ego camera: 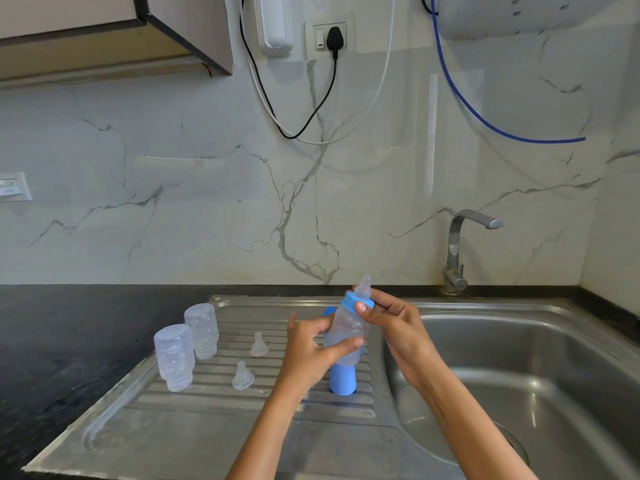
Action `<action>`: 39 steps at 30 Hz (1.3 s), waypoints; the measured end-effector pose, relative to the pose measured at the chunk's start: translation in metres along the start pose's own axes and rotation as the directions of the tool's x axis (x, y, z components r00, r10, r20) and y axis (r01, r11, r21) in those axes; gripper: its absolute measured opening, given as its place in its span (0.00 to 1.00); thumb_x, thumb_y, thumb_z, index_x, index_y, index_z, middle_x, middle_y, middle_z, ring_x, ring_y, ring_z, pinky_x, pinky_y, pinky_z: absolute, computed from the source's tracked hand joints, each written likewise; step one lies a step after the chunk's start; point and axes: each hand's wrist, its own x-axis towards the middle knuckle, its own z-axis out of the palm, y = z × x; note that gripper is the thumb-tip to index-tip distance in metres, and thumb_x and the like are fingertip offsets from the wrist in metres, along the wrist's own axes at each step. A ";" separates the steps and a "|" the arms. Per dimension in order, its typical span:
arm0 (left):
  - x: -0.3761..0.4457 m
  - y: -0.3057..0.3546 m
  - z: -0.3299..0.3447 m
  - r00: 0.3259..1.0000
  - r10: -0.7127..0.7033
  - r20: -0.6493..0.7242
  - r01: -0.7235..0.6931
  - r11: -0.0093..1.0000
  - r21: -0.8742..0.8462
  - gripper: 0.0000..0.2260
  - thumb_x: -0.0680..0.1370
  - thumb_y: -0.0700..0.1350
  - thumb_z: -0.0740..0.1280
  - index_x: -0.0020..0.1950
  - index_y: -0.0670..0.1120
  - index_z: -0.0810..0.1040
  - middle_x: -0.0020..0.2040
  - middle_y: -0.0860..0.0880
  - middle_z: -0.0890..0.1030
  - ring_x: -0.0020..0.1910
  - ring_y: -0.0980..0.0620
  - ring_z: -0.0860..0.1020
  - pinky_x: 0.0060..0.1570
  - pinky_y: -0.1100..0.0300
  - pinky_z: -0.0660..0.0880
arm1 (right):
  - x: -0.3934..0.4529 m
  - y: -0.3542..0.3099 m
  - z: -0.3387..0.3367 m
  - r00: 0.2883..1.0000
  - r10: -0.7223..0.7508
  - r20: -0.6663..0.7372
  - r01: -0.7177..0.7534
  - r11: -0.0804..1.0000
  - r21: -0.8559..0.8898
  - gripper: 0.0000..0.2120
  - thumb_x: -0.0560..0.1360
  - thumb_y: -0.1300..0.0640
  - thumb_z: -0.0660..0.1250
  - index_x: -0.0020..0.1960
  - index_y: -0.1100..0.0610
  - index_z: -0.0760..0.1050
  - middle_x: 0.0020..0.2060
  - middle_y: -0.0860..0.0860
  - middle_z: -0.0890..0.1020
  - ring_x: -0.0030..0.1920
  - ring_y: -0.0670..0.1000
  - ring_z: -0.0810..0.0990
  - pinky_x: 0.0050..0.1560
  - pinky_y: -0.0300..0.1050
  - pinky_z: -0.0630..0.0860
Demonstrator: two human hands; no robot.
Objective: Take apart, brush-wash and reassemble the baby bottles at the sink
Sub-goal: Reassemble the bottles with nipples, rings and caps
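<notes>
Black counter (69, 341) along the marble wall, steel sink unit (214, 434) set into it: ribbed drainboard at left, basin (519, 368) at right, tap (457, 251) at the basin's back edge.

On the drainboard's left part, 2 clear bottle bodies standing mouth down: 1 nearer the front-left (174, 356), the other (202, 330) just behind it toward the back edge. Right of them, 2 loose clear teats on the ribs, 1 farther back (259, 345), 1 nearer the front (243, 376). Blue cap (343, 379) upright near the drainboard's right edge, just beside the basin, partly hidden behind the held bottle. Another blue piece (329, 311) behind the hands, mostly hidden.

Held above the drainboard's right edge, tilted with the top leaning right: bottle (346, 332), clear body, blue ring (356, 301) at its neck, teat (364, 287) poking up through the ring.

Left hand (308, 351) wrapped round the lower body, thumb and fingers curled onto it. Right hand (391, 318) pinching the ring, thumb on the near side, fingers curled behind it.
</notes>
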 end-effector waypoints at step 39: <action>0.014 -0.029 -0.044 0.942 -0.286 -0.177 0.231 0.932 -0.278 0.11 0.69 0.49 0.76 0.48 0.45 0.83 0.44 0.43 0.84 0.46 0.48 0.81 0.47 0.56 0.77 | 0.141 0.092 -0.038 0.996 0.021 0.087 0.067 0.475 -0.877 0.21 0.68 0.67 0.75 0.60 0.62 0.77 0.55 0.58 0.80 0.57 0.56 0.79 0.55 0.46 0.77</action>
